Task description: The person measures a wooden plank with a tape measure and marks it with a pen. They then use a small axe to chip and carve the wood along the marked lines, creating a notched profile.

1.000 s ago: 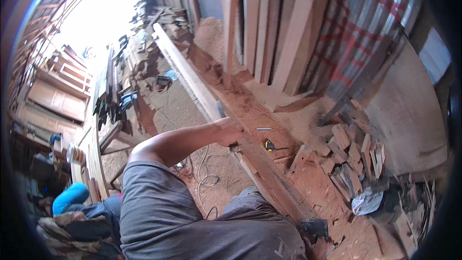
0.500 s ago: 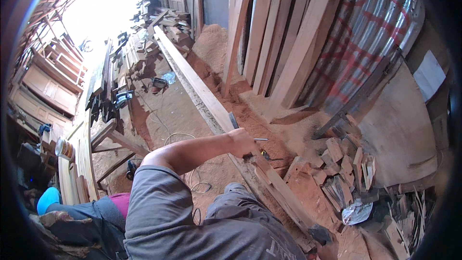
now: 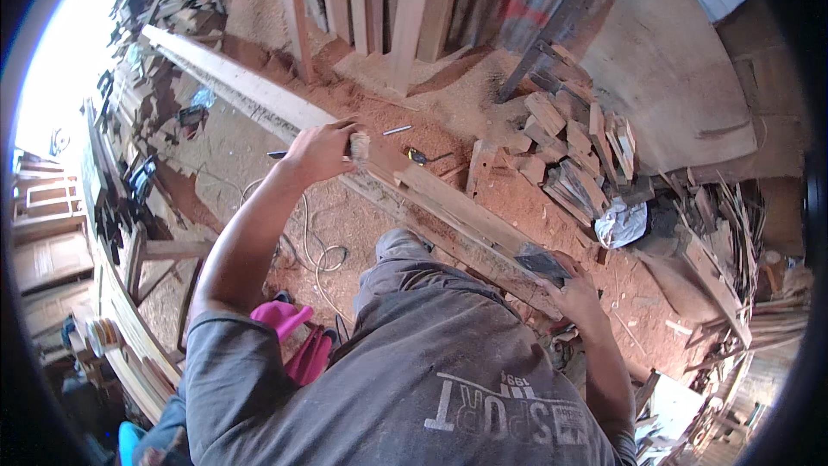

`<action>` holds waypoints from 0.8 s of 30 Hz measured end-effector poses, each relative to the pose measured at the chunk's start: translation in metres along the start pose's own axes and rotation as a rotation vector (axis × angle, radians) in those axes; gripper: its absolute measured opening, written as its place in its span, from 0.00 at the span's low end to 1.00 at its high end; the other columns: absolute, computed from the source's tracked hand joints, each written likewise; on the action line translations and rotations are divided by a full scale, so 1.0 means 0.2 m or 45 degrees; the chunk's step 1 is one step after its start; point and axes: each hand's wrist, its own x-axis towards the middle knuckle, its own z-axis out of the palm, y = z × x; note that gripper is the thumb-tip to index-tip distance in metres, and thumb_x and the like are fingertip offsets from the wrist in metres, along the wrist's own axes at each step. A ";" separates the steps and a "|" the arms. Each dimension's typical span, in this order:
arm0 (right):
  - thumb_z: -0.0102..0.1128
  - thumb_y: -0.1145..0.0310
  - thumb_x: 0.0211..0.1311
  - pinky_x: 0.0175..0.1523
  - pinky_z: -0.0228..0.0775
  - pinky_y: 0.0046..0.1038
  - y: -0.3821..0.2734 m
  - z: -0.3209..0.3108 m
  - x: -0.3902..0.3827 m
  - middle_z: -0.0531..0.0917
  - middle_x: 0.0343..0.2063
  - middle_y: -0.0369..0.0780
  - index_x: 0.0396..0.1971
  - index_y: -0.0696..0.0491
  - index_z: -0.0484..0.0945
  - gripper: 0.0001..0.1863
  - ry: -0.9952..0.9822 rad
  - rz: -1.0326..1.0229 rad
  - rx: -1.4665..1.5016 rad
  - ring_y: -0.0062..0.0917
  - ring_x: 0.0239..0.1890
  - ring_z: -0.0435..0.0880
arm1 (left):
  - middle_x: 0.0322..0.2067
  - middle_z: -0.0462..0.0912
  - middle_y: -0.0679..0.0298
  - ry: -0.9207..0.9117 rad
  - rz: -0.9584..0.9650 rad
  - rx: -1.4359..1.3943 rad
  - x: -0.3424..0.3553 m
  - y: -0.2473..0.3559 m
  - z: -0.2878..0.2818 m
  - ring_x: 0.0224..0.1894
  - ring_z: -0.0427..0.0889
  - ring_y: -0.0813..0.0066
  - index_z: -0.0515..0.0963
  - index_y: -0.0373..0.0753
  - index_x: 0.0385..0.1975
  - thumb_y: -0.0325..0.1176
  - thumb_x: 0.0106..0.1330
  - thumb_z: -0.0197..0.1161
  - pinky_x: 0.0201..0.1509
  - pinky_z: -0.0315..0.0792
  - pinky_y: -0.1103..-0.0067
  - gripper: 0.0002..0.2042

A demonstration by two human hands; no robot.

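Observation:
A long timber beam (image 3: 250, 86) runs diagonally from the upper left toward my right side, just in front of my knee. On top of its near part lies a narrower wooden strip (image 3: 457, 209). My left hand (image 3: 321, 153) is closed over the beam around a pale wooden block-like end (image 3: 360, 147). A dark thin tip (image 3: 275, 154) shows below that wrist; whether both belong to one tool I cannot tell. At the beam's near end my right hand (image 3: 571, 286) grips a dark flat piece (image 3: 542, 262), its thumb and fingers on either side.
Beyond the beam, a tape measure (image 3: 417, 156) and a thin metal rod (image 3: 398, 129) lie on sawdust. Wood offcuts (image 3: 569, 134) are heaped to the right, by a crumpled plastic bag (image 3: 621, 223). Upright planks (image 3: 366, 0) lean behind. A cable (image 3: 317, 250) loops on the floor.
My view has swung to the right. My left hand has shifted along the beam and turned, showing the pale wooden end. My right hand has come into view on the dark piece.

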 end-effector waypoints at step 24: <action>0.79 0.67 0.57 0.55 0.77 0.45 0.33 -0.08 -0.23 0.85 0.50 0.52 0.54 0.55 0.78 0.26 0.058 -0.379 0.102 0.53 0.54 0.84 | 0.40 0.92 0.56 -0.163 -0.162 0.112 0.08 0.38 0.12 0.45 0.92 0.53 0.86 0.45 0.46 0.40 0.56 0.75 0.47 0.84 0.59 0.17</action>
